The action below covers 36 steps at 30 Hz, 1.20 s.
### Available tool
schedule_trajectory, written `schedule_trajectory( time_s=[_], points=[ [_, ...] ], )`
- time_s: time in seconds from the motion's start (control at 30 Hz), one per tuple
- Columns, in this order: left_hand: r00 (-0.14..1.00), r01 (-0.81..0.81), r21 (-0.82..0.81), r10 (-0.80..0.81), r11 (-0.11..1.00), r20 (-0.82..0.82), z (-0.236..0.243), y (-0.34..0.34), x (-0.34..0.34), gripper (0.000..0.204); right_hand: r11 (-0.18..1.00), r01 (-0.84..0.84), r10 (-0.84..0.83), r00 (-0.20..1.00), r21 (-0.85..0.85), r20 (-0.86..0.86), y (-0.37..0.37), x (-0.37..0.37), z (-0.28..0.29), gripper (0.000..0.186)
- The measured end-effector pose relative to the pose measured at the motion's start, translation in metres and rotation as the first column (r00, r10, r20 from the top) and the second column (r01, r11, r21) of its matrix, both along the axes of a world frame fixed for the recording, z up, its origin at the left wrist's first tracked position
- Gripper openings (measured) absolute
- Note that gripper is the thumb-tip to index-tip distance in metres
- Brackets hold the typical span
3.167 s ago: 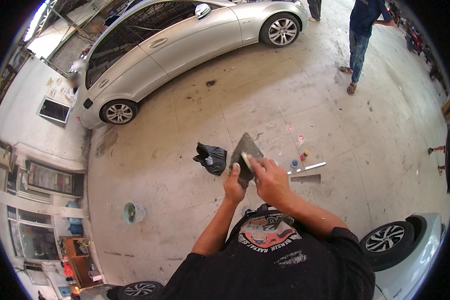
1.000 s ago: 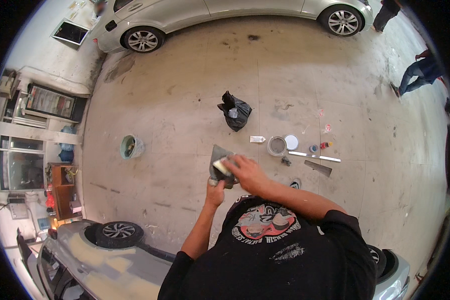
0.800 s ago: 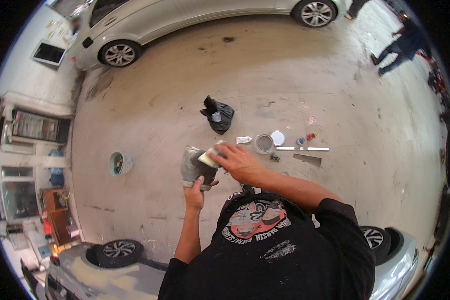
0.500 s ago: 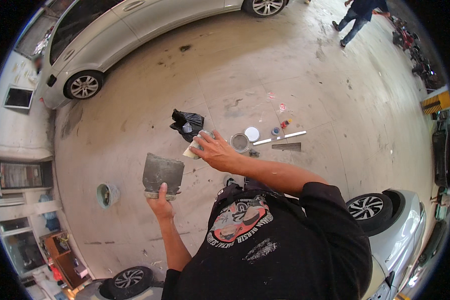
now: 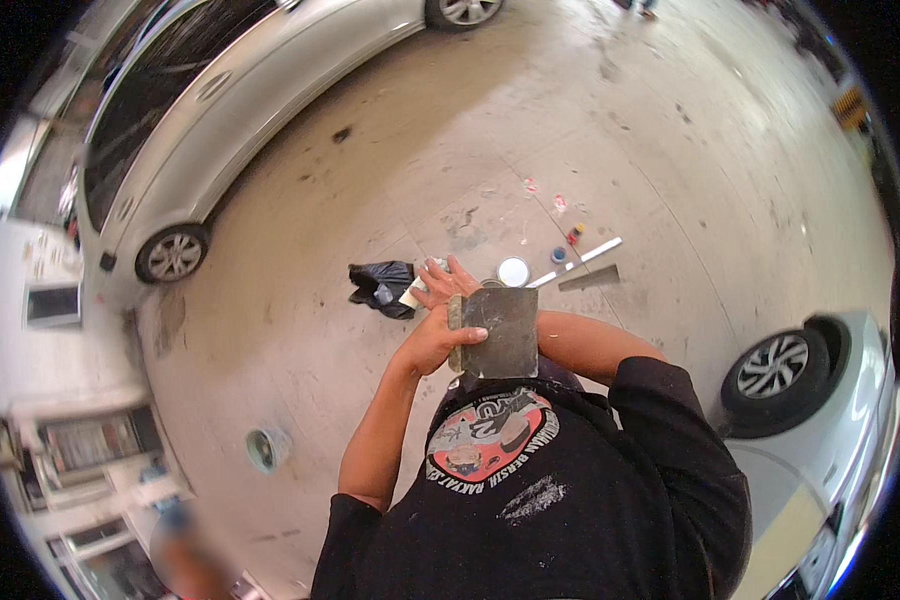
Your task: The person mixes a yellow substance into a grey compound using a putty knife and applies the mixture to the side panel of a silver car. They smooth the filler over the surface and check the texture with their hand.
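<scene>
My left hand (image 5: 436, 338) grips a flat, dark grey plate (image 5: 500, 330) by its narrow, stained handle strip, thumb across its face. The plate covers part of my right wrist and forearm. Beyond it, my right hand (image 5: 445, 283) has its fingers spread over a pale cream spreader (image 5: 410, 297), which it holds; part of this is hidden. Just left of that lies a black plastic bag (image 5: 370, 285). To the right on the floor are a white lid (image 5: 513, 271), a small blue tub (image 5: 559, 254) and a little red-yellow bottle (image 5: 576, 234).
A long metal straightedge (image 5: 595, 250) and a grey blade (image 5: 590, 278) lie to the right. A bucket (image 5: 265, 450) stands lower left. A silver car (image 5: 260, 100) is ahead, another car (image 5: 810, 440) at lower right. A person's legs (image 5: 642, 8) show at the top.
My left hand has brought the plate rightward, turned sideways, across my right forearm. My right hand has moved slightly right. The view has swung, leaving the walking person mostly out of frame.
</scene>
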<state>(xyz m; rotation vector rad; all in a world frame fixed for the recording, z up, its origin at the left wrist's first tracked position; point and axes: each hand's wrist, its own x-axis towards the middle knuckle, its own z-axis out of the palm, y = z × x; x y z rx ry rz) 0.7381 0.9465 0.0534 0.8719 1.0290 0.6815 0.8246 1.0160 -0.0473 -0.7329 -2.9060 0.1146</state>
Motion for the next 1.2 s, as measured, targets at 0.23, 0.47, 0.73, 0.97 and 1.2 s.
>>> schedule_trajectory(
  time_s=[0.23, 0.47, 0.73, 0.97, 1.2],
  points=[
    [0.874, 0.477, 0.010, -0.475, 0.879, 0.105, 0.006, 0.053, 0.039, 0.049, 0.942, 0.336, -0.336, 0.942, 0.007, 0.008, 0.019, 0.033, 0.013, 0.043],
    [0.846, 0.411, -0.060, -0.356, 0.910, 0.396, -0.027, 0.060, -0.007, 0.042, 0.219, 0.793, -0.973, 0.132, -0.568, -0.191, -0.044, 0.129, -0.027, 0.027],
    [0.909, 0.169, -0.421, 0.024, 0.891, 0.416, -0.100, 0.014, -0.064, 0.030, 0.425, 0.061, -0.561, -0.765, -0.903, -0.316, -0.176, 0.038, 0.046, 0.026],
    [0.870, 0.283, -0.539, 0.024, 0.794, 0.492, -0.039, -0.052, -0.033, 0.032, 0.651, 0.347, -0.237, -0.752, -0.675, -0.615, -0.222, -0.024, 0.085, 0.036],
    [0.830, 0.483, -0.457, -0.224, 0.747, 0.510, -0.007, -0.118, -0.029, 0.032, 0.597, 0.692, -0.235, -0.331, -0.405, -0.914, -0.295, -0.053, 0.127, 0.043]
  ],
)
